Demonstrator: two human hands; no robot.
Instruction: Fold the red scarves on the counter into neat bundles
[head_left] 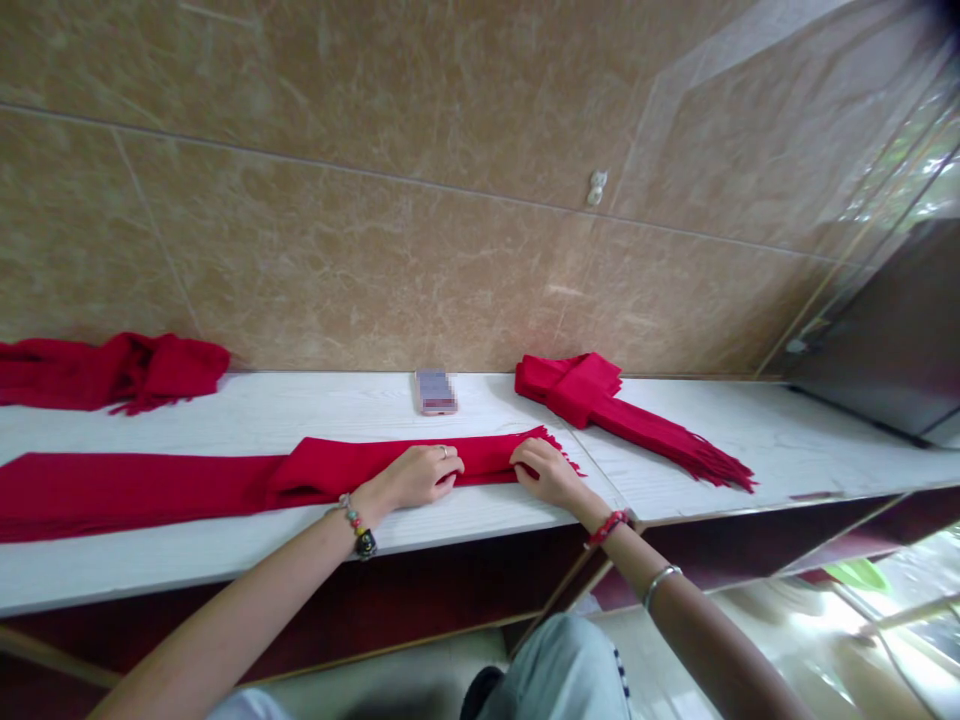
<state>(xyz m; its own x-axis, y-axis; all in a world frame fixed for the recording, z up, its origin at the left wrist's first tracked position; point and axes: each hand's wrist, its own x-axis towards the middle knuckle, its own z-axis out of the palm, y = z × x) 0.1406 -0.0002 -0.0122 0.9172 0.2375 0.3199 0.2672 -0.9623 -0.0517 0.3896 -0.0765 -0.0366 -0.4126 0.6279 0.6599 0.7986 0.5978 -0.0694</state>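
A long red scarf [225, 483] lies folded lengthwise along the white counter, with part of it doubled back and its fringe at the right end. My left hand [424, 474] rests on the doubled part, its fingers curled into the cloth; a ring and a beaded bracelet show on it. Close to the fringed end, my right hand [547, 470] has its fingers bent round the scarf's near side. Both sets of fingertips are partly hidden against the cloth.
Behind the scarf, a phone [436, 391] lies by the tiled wall [375, 250]. A folded red scarf with long fringe [585, 390] lies at the right, and a bunched red scarf [157, 370] at the far left. The white counter [480, 520] has open shelves below.
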